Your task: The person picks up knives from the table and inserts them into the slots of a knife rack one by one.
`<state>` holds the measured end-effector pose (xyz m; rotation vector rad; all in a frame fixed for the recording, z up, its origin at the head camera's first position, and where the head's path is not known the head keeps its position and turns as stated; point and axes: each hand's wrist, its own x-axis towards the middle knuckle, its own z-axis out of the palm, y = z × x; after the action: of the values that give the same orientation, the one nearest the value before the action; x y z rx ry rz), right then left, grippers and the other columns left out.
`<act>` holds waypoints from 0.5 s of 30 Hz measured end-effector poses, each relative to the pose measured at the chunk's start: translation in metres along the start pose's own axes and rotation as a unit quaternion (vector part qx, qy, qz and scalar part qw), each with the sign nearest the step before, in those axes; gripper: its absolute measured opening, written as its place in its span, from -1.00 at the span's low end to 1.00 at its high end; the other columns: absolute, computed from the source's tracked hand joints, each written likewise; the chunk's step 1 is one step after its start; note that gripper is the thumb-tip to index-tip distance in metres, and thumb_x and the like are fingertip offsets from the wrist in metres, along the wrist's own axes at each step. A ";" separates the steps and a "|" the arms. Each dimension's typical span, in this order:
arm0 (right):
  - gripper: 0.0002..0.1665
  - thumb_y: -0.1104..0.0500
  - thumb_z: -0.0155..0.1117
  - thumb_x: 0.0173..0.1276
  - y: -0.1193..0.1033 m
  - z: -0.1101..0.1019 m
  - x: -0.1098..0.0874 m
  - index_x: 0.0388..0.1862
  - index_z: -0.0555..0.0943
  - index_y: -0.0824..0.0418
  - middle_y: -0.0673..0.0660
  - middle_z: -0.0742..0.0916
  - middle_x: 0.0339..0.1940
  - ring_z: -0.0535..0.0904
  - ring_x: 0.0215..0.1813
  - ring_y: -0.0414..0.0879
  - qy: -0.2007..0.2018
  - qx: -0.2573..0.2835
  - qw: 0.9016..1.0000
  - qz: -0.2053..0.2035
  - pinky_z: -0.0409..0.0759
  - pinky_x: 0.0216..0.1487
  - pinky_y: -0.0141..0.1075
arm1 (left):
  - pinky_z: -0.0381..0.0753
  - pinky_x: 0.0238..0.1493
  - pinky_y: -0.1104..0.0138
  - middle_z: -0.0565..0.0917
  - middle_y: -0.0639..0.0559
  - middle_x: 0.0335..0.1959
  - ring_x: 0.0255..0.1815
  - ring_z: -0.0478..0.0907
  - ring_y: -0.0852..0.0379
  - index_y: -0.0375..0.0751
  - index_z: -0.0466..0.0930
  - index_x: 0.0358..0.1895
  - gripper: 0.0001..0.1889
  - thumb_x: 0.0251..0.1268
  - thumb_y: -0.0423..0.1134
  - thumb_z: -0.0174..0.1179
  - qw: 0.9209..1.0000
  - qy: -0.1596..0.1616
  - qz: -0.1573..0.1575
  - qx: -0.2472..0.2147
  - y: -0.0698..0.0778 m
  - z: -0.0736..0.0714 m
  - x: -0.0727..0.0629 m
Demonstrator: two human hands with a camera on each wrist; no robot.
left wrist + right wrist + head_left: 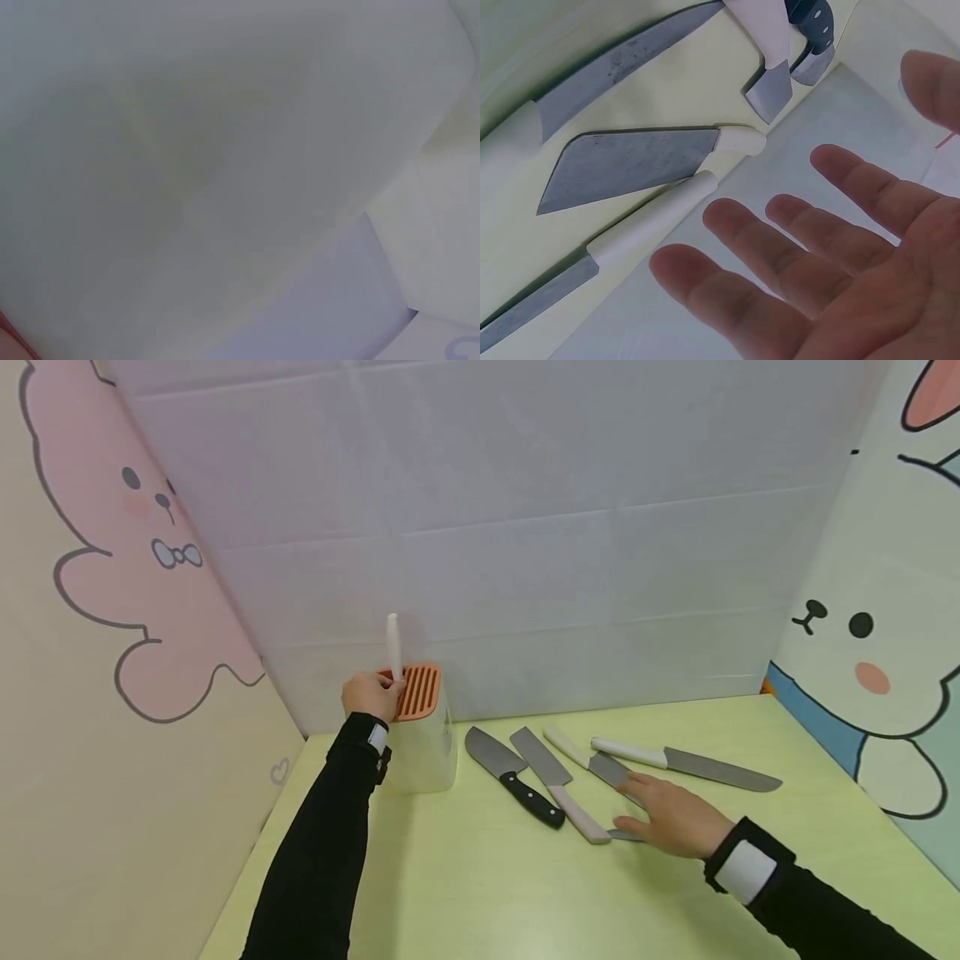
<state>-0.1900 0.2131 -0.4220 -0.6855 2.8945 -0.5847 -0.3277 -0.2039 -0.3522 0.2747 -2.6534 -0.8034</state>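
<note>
My left hand (pixel 371 695) is at the top of a white knife block (pixel 423 756) with an orange slotted lid (pixel 420 691). It pinches the low end of a white knife handle (pixel 393 643) that stands upright out of the slots; that blade is hidden inside. My right hand (pixel 675 814), fingers spread and palm bare, hovers over the knives on the table. Below it lie a white-handled broad knife (pixel 637 161) and a knife (pixel 630 67) whose blade shows partly past the hand. Just beyond the fingers is a long white-handled knife (pixel 712 768).
Between the block and my right hand lie a black-handled knife (pixel 532 800) and a square-ended knife (pixel 543 758) with a pale handle. The yellow-green table (pixel 480 893) meets a pale wall (pixel 525 568) behind. Cartoon-printed panels (pixel 862 710) stand at both sides.
</note>
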 end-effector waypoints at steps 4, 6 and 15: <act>-0.33 -0.10 0.36 0.43 0.000 0.002 -0.001 0.28 0.58 0.38 0.51 0.54 0.34 0.51 0.31 0.42 0.000 0.002 1.000 0.001 0.51 0.23 0.26 | 0.67 -0.14 0.00 0.77 -0.32 -0.22 -0.17 0.68 -0.26 -0.47 0.78 -0.13 -0.65 0.49 -0.15 0.26 1.000 -0.001 0.014 -0.006 -0.004 -0.001 -0.001; -0.33 -0.11 0.36 0.43 0.000 0.002 -0.002 0.28 0.58 0.37 0.51 0.54 0.35 0.52 0.31 0.41 -0.003 0.003 1.000 0.002 0.51 0.24 0.25 | 0.66 -0.16 -0.01 0.76 -0.34 -0.21 -0.20 0.67 -0.25 -0.46 0.77 -0.11 -0.67 0.49 -0.17 0.25 0.999 0.003 0.037 -0.006 -0.008 -0.002 -0.003; -0.34 -0.08 0.37 0.43 0.014 -0.002 -0.006 0.27 0.59 0.38 0.43 0.61 0.28 0.54 0.28 0.38 0.000 0.011 1.000 0.010 0.53 0.21 0.24 | 0.35 0.31 -0.22 0.44 -0.40 0.35 0.38 0.31 -0.36 -0.43 0.41 0.37 -0.19 0.51 0.32 0.02 0.973 -0.084 0.169 0.132 -0.027 -0.004 -0.012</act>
<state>-0.1908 0.2278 -0.4250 -0.6544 2.8861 -0.6125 -0.3133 -0.2244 -0.3676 -0.1868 -2.8534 -0.3794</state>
